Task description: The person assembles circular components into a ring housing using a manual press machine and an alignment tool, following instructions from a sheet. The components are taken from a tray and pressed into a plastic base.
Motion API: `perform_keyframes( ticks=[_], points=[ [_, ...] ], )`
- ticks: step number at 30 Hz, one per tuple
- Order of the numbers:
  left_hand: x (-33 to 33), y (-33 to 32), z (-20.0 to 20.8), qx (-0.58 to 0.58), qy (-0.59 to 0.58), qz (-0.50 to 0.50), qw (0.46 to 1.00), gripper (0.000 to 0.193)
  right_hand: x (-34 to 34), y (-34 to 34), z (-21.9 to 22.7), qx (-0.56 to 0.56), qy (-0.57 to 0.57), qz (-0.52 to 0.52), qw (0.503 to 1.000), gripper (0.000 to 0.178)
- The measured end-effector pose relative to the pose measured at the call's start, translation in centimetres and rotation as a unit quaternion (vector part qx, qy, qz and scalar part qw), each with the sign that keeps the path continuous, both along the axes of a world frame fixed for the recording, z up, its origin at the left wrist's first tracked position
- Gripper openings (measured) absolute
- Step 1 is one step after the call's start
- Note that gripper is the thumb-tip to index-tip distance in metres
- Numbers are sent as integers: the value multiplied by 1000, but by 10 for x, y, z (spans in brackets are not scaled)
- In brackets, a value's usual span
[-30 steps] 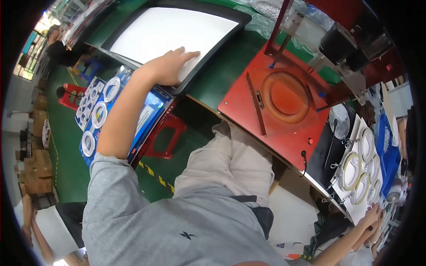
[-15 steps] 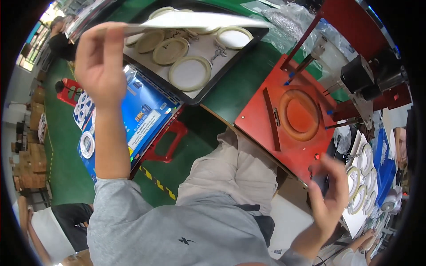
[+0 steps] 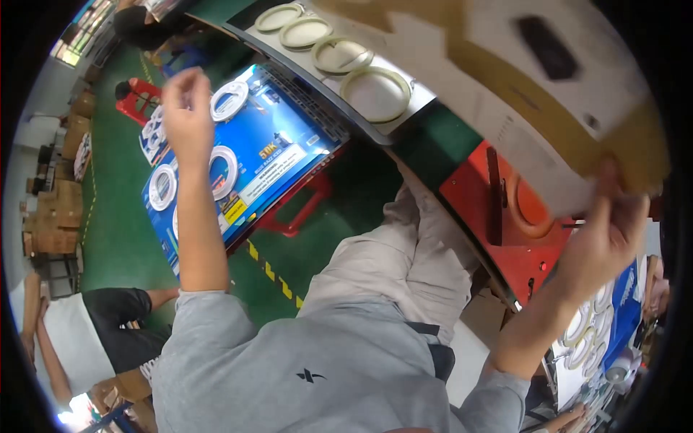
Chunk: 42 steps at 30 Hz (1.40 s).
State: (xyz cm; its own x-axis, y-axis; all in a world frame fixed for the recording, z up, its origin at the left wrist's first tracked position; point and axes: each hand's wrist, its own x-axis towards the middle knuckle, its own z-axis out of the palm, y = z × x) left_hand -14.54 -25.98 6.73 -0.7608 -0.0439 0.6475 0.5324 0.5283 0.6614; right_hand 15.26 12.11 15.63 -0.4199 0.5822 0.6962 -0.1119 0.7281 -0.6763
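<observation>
In my right hand (image 3: 606, 234), thumb and fingers pinch the lower edge of a large white-and-brown cardboard sheet (image 3: 498, 90), blurred by motion. It is tilted over the tray's right part and hides much of the red press (image 3: 465, 184). My left hand (image 3: 189, 119) is raised beside the blue printed board, its fingers curled in and nothing visible in them. White rings, among them one ring (image 3: 229, 101) near those fingers, lie on the blue board (image 3: 281, 137). Several pale greenish round frames (image 3: 377, 94) rest on white sheeting in the black tray (image 3: 339, 108).
A red stool (image 3: 296, 209) stands under the blue board. At the right, more round frames (image 3: 581, 346) lie on a white sheet beside a blue bin (image 3: 617, 328). Another person (image 3: 86, 332) is at lower left. Stacked cardboard boxes (image 3: 54, 224) line the far left.
The pale sheet has left my left hand; my right hand now holds a large cardboard sheet at upper right. My left hand has lowered slightly. The view has shifted, showing more of the blue board's rings.
</observation>
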Motion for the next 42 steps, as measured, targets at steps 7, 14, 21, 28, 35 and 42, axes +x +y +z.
perform_keyframes(
  ticks=[7,14,21,28,35,42],
  points=[
    [-70,-80,-150,-371,-117,37,921,60,160,54,-20,-196,151,-31,968,35],
    [-131,-88,-170,-447,-70,24,892,50,489,43,-74,-382,118,-137,906,34],
    [-145,-88,-142,-291,-140,-77,943,42,728,-200,-155,-545,149,-415,713,48],
    [-6,-37,-63,-17,-228,-205,952,31,733,-471,-198,-684,191,-465,528,37],
    [109,51,14,49,-64,-454,888,28,763,-374,-276,-768,-27,-413,488,35],
    [176,230,3,-9,233,-575,784,34,832,-329,-284,-769,-83,-352,526,49]
  ],
)
